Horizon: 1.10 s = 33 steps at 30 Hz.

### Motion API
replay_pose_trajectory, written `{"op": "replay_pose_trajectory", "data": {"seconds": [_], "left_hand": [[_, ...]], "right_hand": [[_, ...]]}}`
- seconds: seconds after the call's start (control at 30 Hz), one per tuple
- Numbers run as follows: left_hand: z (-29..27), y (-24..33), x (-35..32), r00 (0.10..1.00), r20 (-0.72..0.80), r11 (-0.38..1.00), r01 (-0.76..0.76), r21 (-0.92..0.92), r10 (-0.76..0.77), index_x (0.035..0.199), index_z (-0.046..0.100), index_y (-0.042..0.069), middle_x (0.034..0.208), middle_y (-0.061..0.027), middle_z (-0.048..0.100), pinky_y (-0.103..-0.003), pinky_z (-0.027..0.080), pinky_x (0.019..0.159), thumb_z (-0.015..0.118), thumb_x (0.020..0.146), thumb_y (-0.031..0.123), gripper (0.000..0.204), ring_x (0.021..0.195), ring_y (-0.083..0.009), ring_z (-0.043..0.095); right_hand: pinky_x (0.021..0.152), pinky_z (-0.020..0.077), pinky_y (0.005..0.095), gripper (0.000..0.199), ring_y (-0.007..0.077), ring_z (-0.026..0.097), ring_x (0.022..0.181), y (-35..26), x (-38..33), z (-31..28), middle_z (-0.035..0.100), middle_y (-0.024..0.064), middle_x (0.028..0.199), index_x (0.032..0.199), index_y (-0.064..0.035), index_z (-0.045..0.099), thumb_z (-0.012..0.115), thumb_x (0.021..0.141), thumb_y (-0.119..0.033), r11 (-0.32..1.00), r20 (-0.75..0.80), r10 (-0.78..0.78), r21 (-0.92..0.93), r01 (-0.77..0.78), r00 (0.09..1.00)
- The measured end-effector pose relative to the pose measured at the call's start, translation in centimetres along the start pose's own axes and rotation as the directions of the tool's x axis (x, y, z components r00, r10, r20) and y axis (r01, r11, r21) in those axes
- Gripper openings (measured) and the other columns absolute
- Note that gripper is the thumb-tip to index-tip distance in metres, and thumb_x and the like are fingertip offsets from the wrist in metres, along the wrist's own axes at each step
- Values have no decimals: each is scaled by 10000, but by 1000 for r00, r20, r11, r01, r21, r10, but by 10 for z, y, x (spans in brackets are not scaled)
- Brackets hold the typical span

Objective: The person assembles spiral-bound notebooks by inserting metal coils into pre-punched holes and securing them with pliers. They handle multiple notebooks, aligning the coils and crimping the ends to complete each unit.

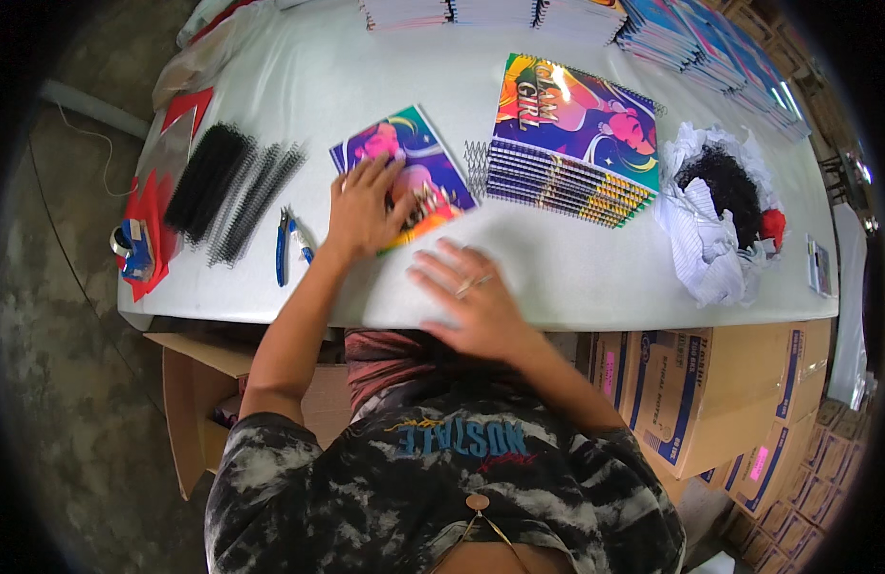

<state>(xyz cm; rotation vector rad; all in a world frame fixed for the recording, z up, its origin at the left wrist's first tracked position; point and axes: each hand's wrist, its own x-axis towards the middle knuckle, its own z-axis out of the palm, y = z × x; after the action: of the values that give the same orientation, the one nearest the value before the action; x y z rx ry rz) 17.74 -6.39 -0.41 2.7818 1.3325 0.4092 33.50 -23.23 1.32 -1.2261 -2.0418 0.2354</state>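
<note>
A notebook with a colourful illustrated cover (431,158) lies tilted on the white table, its lower part under my left hand (368,203). That hand rests on the cover with its fingers stretched out. Just to the right and nearer to me, my right hand (473,295) is over the tabletop, fingers apart, a ring on one of them. It holds nothing and looks slightly blurred. A stack of spiral notebooks (576,124) with the same kind of cover stands to the right of the single one.
Black spiral coils (213,182) lie at the left, near blue-handled pliers (283,251) and a tape dispenser (133,251). Crumpled paper (696,230) with black scraps is at the right. More notebook stacks (653,43) line the far edge. Cardboard boxes (710,392) stand below the table.
</note>
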Motion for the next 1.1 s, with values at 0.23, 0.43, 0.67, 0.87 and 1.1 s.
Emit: {"op": "replay_pose_trajectory", "data": {"seconds": [0.23, 0.43, 0.67, 0.87, 1.1], "left_hand": [[-56, 28, -105, 974, 206, 939, -23, -344, 99, 1287, 467, 84, 1336, -145, 444, -442, 284, 1005, 476, 755, 220, 549, 1214, -326, 405], [-86, -4, -81, 934, -192, 423, -50, -905, -300, 1387, 273, -3, 1409, -181, 312, -405, 88, 1110, 531, 545, 124, 889, 1353, -279, 204], [-7, 20, -67, 935, 189, 28, 207, -978, -301, 1127, 465, -6, 985, -84, 603, -322, 458, 847, 480, 767, -97, 372, 896, -178, 584], [-12, 19, -71, 955, 156, -8, 159, -987, -252, 1049, 550, 26, 1019, -91, 587, -359, 443, 858, 524, 744, -73, 321, 943, -212, 569], [-37, -98, -43, 895, -345, 951, 308, 23, -282, 996, 620, 153, 1074, -76, 573, -435, 375, 858, 642, 741, 163, 255, 1026, -276, 504]], "right_hand": [[906, 382, 434, 320, 259, 444, 1154, -30, -25, 54, 477, 50, 1254, 1078, -92, 615, 553, 777, -183, 983, 52, 118, -149, -109, 992], [701, 488, 321, 213, 211, 623, 771, 8, -6, -5, 655, 78, 862, 966, -43, 637, 637, 753, -23, 824, -352, 338, 559, -94, 873], [746, 494, 248, 222, 107, 606, 811, 41, -16, -7, 656, 57, 908, 972, 8, 618, 699, 779, -64, 519, -102, 596, 805, -286, 797], [780, 481, 266, 354, 127, 590, 866, 38, -3, -24, 607, 101, 1074, 1030, 1, 558, 736, 727, -33, 588, -151, 417, 797, -139, 896], [782, 474, 232, 332, 117, 609, 882, 39, -5, -27, 645, 105, 1055, 1109, 18, 599, 660, 783, 2, 690, -139, 331, 711, -138, 933]]}}
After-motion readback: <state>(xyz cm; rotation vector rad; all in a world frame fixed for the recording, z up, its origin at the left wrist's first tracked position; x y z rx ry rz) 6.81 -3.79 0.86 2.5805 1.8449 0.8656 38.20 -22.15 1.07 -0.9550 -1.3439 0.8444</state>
